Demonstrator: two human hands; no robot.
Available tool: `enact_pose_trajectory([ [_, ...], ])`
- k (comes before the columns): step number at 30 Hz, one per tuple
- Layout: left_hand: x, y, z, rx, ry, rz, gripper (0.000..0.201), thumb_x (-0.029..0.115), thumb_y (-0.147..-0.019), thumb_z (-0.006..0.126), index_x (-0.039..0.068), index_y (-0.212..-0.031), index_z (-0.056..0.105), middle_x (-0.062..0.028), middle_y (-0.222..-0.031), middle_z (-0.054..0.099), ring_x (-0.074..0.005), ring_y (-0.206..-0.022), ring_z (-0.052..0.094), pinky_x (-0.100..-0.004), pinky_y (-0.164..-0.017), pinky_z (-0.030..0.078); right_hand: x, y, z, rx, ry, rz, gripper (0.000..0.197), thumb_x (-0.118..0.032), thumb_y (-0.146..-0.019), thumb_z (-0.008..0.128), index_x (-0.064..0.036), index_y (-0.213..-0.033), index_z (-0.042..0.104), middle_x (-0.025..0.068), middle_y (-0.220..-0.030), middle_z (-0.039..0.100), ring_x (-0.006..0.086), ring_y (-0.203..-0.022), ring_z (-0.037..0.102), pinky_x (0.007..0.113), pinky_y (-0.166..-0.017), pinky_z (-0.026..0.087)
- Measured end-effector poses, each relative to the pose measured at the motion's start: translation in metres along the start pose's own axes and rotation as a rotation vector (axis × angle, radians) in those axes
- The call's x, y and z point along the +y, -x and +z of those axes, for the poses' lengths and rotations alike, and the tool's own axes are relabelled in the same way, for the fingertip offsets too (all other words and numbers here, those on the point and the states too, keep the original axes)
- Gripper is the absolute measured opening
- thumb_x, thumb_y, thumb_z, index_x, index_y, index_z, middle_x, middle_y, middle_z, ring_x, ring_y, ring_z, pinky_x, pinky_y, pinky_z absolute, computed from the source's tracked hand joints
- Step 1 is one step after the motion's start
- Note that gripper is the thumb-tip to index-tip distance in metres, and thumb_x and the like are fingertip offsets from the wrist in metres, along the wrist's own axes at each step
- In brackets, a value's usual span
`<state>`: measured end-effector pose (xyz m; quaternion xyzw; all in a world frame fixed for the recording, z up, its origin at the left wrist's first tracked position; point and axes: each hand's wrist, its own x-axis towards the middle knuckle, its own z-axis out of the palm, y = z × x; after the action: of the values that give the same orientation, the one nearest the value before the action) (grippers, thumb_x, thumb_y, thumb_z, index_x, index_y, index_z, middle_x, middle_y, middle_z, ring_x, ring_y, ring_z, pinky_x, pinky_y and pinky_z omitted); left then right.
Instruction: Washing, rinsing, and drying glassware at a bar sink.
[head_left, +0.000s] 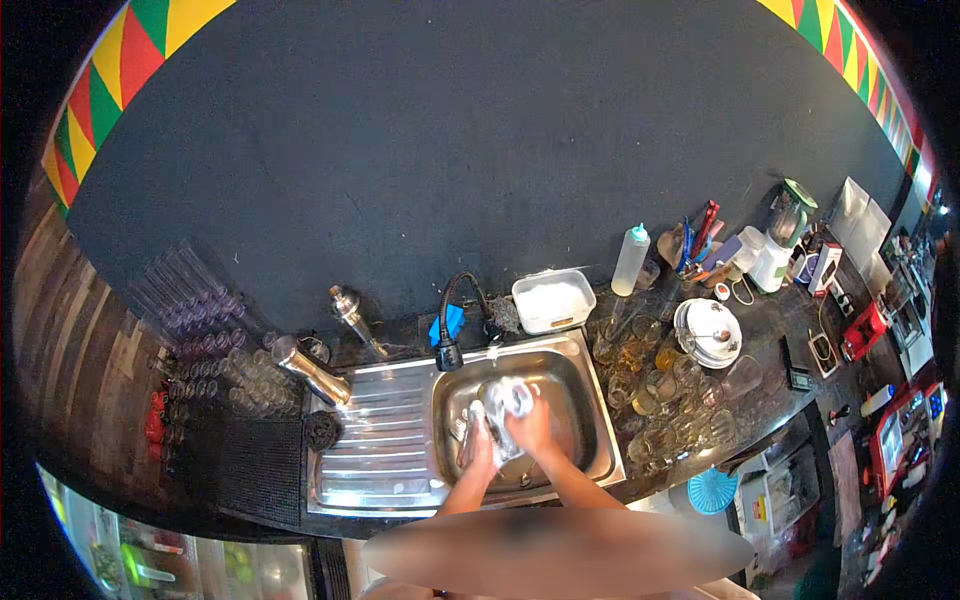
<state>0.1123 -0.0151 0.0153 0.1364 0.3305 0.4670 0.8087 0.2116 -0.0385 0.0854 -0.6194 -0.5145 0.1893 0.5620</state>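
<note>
Over the basin of a steel sink [604, 450], both my hands are at a shiny, clear drinking glass [514, 398] with white glare or suds on it. My right hand [531, 426] closes round the glass from the right. My left hand [480, 445] grips its left side, with fingers pointing up and partly hidden by shine and foam. Just behind the hands hangs a black flexible tap [449, 352]. Small details of the glass are too bright to make out.
A ribbed drainboard [385, 435] lies left, with a steel shaker [310, 370] and rows of glasses [262, 382] beyond. Behind the sink stand a white tub [553, 300] and a blue cloth [447, 322]. Used glasses [655, 440], stacked plates [710, 335] and a blender [775, 255] crowd the right counter.
</note>
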Motion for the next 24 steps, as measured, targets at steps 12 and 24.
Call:
enact_pose_trajectory([
  [12, 0.012, 0.012, 0.012, -0.090, 0.034, 0.105, 0.060, 0.055, -0.085, 0.041, 0.008, -0.122, 0.044, -0.0054, -0.113, 0.053, -0.0182, -0.102, 0.051, -0.0347, -0.084, 0.042, -0.010, 0.019, 0.010, -0.022, 0.148, -0.008, 0.052, -0.024, -0.061, 0.068, -0.0022, -0.105, 0.052, 0.0197, -0.101, 0.055, 0.0366, -0.084, 0.054, 0.041, -0.077, 0.045],
  [24, 0.032, 0.027, 0.042, -0.135, 0.165, -0.170, 0.077, 0.073, -0.073, 0.037, 0.009, -0.113, 0.053, -0.0112, -0.104, 0.059, -0.0273, -0.095, 0.057, -0.0429, -0.084, 0.046, 0.025, 0.018, 0.009, -0.035, -0.540, 0.320, 0.037, 0.001, -0.067, 0.068, -0.0034, -0.099, 0.052, 0.0055, -0.098, 0.057, 0.0146, -0.084, 0.057, 0.027, -0.073, 0.048],
])
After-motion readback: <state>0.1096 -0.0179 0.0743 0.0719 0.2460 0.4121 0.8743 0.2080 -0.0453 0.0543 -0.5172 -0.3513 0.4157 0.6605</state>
